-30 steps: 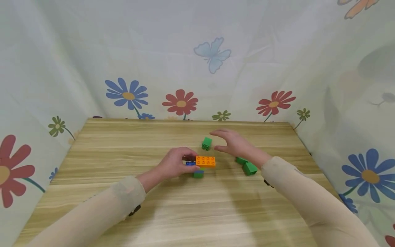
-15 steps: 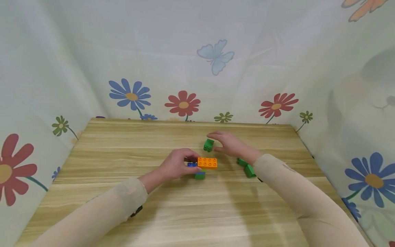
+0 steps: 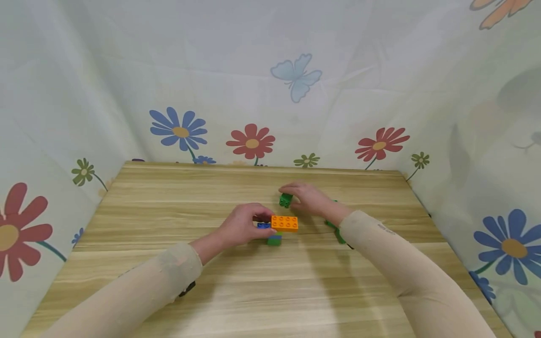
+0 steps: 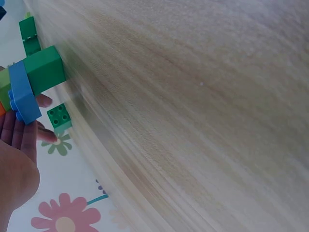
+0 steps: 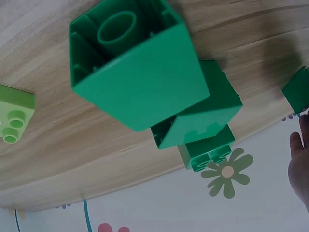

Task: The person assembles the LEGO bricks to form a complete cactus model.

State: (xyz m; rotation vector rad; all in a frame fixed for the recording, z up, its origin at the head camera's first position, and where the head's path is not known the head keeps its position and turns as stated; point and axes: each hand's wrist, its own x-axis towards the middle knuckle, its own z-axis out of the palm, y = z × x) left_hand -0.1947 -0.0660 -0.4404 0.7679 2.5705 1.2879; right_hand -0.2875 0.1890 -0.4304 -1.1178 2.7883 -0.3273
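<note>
In the head view my left hand [image 3: 243, 226] grips a stack of toy building bricks. An orange brick [image 3: 284, 223] tops it, with a blue brick [image 3: 264, 226] beside my fingers and a green brick [image 3: 274, 241] at the bottom. The left wrist view also shows a lime brick [image 4: 5, 87] and a blue brick [image 4: 24, 92] in that stack. My right hand [image 3: 310, 199] reaches over a separate green brick [image 3: 285, 201] on the table, fingers spread to either side. Whether they touch it is hard to tell.
Under my right forearm lie several green bricks [image 3: 336, 230]; the right wrist view shows a large green brick [image 5: 145, 82] close up. A lime brick [image 5: 14, 108] lies at that view's left edge. A flower-printed curtain [image 3: 203, 70] stands behind the wooden table [image 3: 236, 291].
My right hand has moved left and down, from beside the separate green brick to over it. My left hand holds the stack almost in the same place.
</note>
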